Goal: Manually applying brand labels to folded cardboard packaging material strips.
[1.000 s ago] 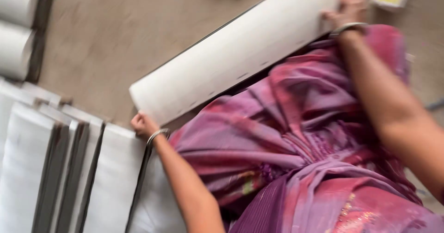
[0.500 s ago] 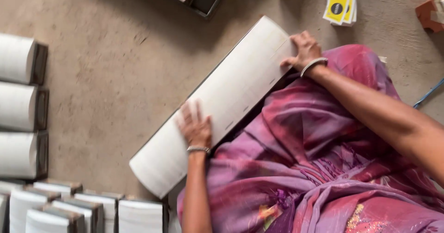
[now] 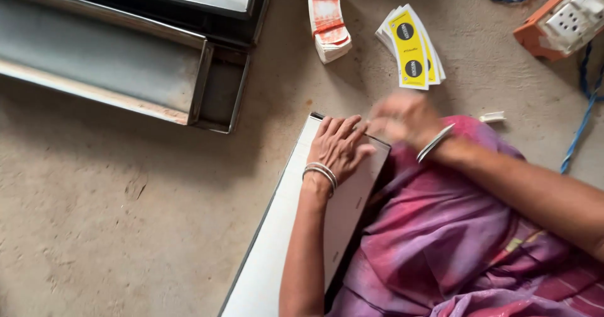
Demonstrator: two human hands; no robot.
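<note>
White board, long axis diagonal, under left hand.

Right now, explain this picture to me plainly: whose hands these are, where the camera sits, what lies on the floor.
The camera is worn on a person's head and looks down at their own bare hands. The left hand rests flat on the top end of a long white board lying on the concrete floor. The right hand is blurred at the board's corner; whether it grips anything cannot be told. Pink-purple cloth covers the lap. Nearby lie yellow cards, an orange-white label stack, metal trays and an orange socket box.
</note>
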